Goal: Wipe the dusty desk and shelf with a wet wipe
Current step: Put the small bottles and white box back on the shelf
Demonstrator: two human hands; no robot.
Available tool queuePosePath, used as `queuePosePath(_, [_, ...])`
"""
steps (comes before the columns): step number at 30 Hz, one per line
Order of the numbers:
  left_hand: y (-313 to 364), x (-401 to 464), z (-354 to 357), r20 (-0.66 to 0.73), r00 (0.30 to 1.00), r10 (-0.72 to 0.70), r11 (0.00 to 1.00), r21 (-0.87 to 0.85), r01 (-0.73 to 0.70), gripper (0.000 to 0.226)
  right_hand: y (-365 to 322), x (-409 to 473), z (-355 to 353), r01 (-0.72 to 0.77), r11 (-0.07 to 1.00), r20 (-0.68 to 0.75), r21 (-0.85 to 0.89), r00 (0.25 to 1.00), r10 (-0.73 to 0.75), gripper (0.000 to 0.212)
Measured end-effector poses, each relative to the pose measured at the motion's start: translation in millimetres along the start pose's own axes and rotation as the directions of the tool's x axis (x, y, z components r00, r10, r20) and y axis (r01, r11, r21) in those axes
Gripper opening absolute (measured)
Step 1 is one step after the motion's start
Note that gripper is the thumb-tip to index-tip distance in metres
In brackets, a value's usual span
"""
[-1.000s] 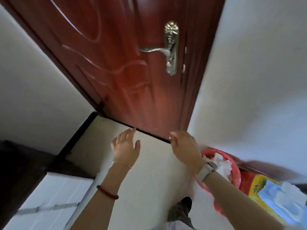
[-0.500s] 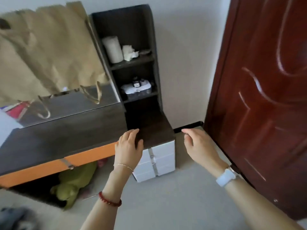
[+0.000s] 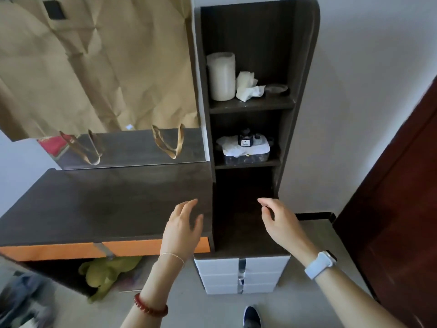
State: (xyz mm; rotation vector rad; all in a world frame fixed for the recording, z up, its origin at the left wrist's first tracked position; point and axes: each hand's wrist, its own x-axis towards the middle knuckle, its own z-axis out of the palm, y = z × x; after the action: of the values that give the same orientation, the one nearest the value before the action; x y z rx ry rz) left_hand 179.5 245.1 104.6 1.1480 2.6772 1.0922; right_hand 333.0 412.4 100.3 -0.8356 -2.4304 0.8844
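A dark wooden desk [image 3: 99, 204] with an orange front edge stretches across the left. A tall dark shelf unit [image 3: 250, 105] rises at its right end. On the upper shelf stand a white roll [image 3: 221, 75] and crumpled tissues [image 3: 248, 87]. The middle shelf holds a clear box with a small dark bottle [image 3: 246, 147]. My left hand [image 3: 183, 229] hovers over the desk's right end, fingers apart, empty. My right hand [image 3: 281, 221] is in front of the lowest shelf bay, fingers loosely spread, empty. No wet wipe is in either hand.
A mirror [image 3: 132, 147] behind the desk is mostly covered by a brown paper bag [image 3: 94, 62]. White drawers [image 3: 241, 273] sit under the shelf. A green plush toy [image 3: 106, 275] lies under the desk. A red-brown door [image 3: 392, 209] stands at the right.
My view has swung from the door and a red waste bin over to the desk and shelf, and I have come closer. Both hands stay raised and empty.
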Motion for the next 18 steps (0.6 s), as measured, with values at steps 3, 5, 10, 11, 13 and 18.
queuePosePath(3, [18, 76, 34, 0.038, 0.999, 0.02, 1.0, -0.012, -0.02, 0.04, 26, 72, -9, -0.036, 0.999, 0.002, 0.013, 0.999, 0.036, 0.033])
queuePosePath(5, [34, 121, 54, 0.07, 0.997, 0.034, 0.999, -0.023, -0.032, 0.042, 40, 115, -16, -0.061, 0.998, -0.003, 0.018, 0.998, 0.061, 0.034])
queuePosePath(10, [59, 212, 106, 0.139, 0.99, 0.025, 1.0, -0.008, -0.024, 0.061, 69, 213, -19, -0.119, 0.993, 0.001, -0.02, 0.993, 0.119, 0.038])
queuePosePath(11, [62, 227, 114, 0.154, 0.988, 0.004, 1.0, 0.027, -0.009, 0.067, 73, 228, -18, -0.13, 0.991, 0.003, -0.03, 0.991, 0.13, 0.039])
queuePosePath(13, [66, 252, 128, 0.187, 0.981, -0.045, 0.994, 0.107, 0.025, 0.075, 80, 254, -14, -0.136, 0.987, 0.022, -0.089, 0.99, 0.139, 0.043])
queuePosePath(18, [65, 304, 155, 0.296, 0.951, -0.087, 0.97, 0.241, 0.014, 0.086, 83, 297, 4, -0.104, 0.982, 0.087, -0.158, 0.989, 0.119, 0.059])
